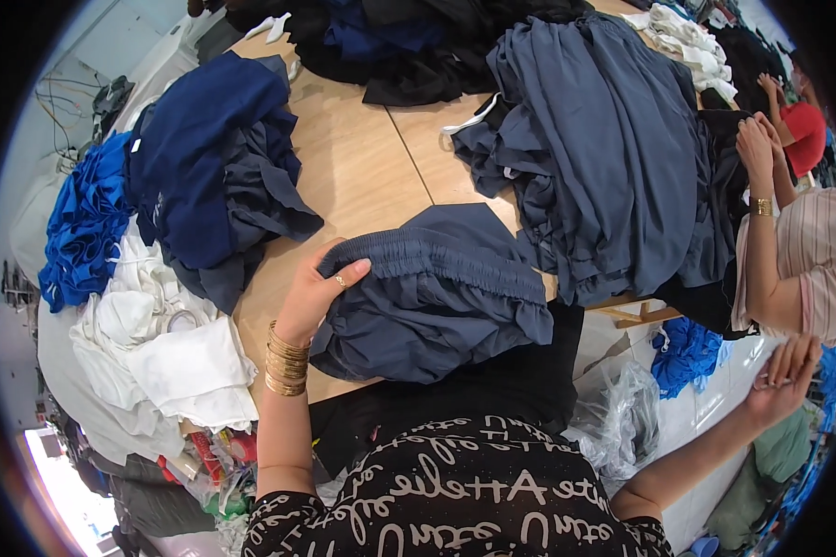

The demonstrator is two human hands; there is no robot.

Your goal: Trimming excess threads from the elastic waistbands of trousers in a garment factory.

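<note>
My left hand (318, 290) grips a slate-grey garment with a gathered elastic waistband (427, 297) by one end of the band, thumb on top and fingers hidden beneath the cloth. The garment lies bunched at the near edge of the table, close to my body. Out to the far right, away from the table, my right hand (782, 382) is raised with its fingers bent together. Something small may be between those fingertips, too small to name. Several bangles circle my left wrist.
A tall heap of slate-grey garments (604, 158) covers the right of the wooden table (344, 139). Navy (195, 158) and white cloth (190, 362) pile up at left, black cloth (390, 65) at the back. A co-worker's hands (760, 144) are at the right.
</note>
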